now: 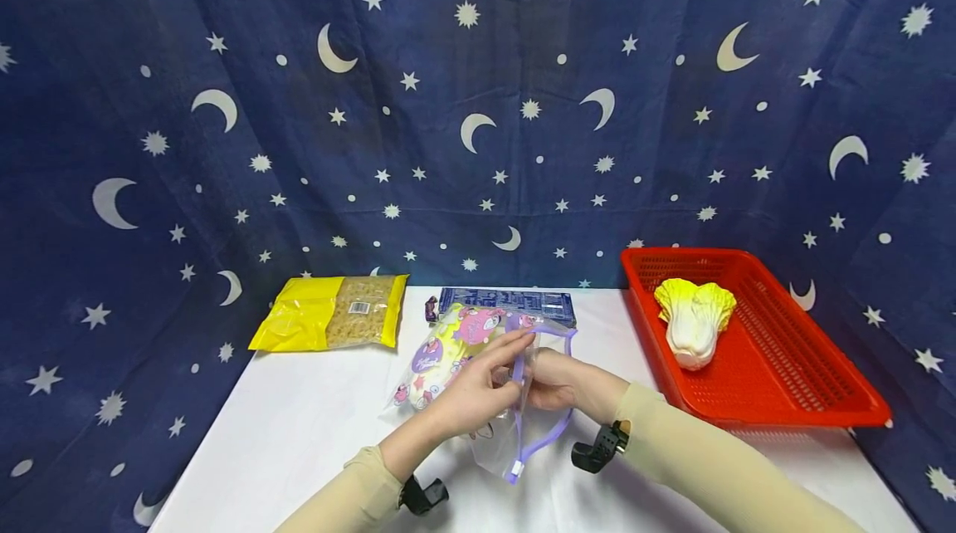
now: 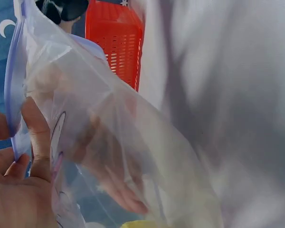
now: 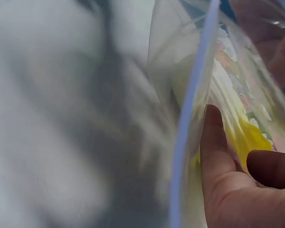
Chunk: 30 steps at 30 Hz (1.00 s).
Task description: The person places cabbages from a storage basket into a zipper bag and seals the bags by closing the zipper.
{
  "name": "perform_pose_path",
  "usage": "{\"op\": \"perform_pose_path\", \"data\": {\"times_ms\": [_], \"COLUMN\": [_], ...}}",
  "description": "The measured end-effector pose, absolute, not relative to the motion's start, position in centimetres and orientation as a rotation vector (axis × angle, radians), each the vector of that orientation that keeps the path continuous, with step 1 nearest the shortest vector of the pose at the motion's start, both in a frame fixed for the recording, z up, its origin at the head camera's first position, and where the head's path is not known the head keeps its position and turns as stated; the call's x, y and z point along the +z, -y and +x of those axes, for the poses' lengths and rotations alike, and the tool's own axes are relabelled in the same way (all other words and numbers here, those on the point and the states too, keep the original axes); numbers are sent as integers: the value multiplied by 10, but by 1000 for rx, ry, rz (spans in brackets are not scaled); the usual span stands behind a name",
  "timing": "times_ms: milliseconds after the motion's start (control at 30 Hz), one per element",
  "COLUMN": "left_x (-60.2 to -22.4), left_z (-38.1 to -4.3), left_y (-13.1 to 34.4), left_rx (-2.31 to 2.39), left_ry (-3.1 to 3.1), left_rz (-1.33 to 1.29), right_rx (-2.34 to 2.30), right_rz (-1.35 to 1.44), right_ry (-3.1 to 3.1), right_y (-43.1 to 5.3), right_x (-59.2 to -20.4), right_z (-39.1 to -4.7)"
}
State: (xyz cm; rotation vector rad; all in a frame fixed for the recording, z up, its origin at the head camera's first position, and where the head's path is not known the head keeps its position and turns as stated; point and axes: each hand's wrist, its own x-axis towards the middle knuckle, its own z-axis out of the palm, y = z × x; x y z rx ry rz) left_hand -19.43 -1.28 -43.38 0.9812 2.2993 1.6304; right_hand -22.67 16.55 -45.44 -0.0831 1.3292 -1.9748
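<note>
A clear zip bag [image 1: 496,454] with pink and purple cartoon prints and a purple zip edge lies at the middle of the table, its mouth facing right. A yellow-and-white toy napa cabbage [image 3: 247,130] shows inside it. My left hand [image 1: 478,388] pinches the bag's upper edge at the zip, as the left wrist view also shows. My right hand [image 1: 553,379] reaches in through the mouth. Through the plastic in the left wrist view, its fingers [image 2: 116,187] look extended. In the right wrist view, the thumb and a finger stand apart beside the cabbage.
A red plastic basket [image 1: 792,379] on the right holds another toy napa cabbage [image 1: 695,325]. A yellow bag of dry food [image 1: 358,313] lies at the back left. Behind the zip bag are a blue packet [image 1: 515,298] and a small dark wrapped item [image 1: 431,309]. A starry curtain [image 1: 418,151] hangs behind.
</note>
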Motion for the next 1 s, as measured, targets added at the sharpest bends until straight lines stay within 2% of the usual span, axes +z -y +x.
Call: {"op": "perform_pose_path", "data": {"times_ms": [1000], "left_x": [-439], "left_z": [-200], "left_y": [15], "left_rx": [1668], "left_ry": [-2226], "left_rz": [923], "right_rx": [-1584], "right_rz": [-237], "right_ry": [-1585], "right_y": [-232], "right_x": [-405], "right_z": [-204]}}
